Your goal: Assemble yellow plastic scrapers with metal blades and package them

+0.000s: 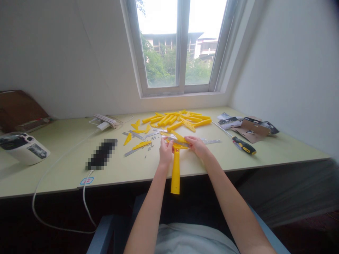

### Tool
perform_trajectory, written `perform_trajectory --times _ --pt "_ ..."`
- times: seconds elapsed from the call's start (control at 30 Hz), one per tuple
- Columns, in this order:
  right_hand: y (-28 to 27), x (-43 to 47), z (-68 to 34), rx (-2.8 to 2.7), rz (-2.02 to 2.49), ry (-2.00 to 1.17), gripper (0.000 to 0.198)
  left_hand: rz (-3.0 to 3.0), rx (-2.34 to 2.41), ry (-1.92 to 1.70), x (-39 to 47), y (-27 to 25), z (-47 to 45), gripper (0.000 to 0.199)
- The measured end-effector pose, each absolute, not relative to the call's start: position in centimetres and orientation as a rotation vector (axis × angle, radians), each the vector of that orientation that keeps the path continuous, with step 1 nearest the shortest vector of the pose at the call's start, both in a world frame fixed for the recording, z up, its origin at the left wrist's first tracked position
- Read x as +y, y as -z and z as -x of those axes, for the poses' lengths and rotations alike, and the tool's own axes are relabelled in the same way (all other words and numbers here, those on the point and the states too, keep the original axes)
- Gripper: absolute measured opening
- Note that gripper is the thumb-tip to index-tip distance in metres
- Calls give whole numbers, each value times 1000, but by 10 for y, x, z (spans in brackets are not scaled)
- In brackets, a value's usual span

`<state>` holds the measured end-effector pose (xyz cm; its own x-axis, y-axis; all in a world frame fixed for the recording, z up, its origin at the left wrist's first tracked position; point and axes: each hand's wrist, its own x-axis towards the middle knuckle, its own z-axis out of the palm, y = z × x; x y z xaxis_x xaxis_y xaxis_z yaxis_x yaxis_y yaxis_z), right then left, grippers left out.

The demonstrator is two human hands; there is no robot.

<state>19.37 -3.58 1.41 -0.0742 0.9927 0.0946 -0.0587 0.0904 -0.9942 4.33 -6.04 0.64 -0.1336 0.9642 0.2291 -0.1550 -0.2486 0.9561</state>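
Between my two hands is a yellow plastic scraper, its handle pointing down past the table's front edge. A thin metal blade lies across its wide head, with a yellow plastic cover piece above the blade. My left hand is closed on the left end of the head. On the right end, my right hand pinches the blade and head; fingers partly hide the contact. Just beyond are loose yellow cover pieces, metal blades and many small screws.
Several yellow scraper handles are piled near the window. A screwdriver lies at right, before torn cardboard packaging. At left are a pixelated dark object with a white cable, a power strip and a white container.
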Motion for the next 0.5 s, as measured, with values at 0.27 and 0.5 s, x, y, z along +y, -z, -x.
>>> perform_trajectory --times 0.27,0.5 --pt "-11 -29 -195 -1104 1227 -965 27 -1174 1049 -1559 -60 -6 -43 21" --pt "-6 -30 -207 -1024 1486 -463 23 -1174 1082 -1559 -61 -7 -42 21"
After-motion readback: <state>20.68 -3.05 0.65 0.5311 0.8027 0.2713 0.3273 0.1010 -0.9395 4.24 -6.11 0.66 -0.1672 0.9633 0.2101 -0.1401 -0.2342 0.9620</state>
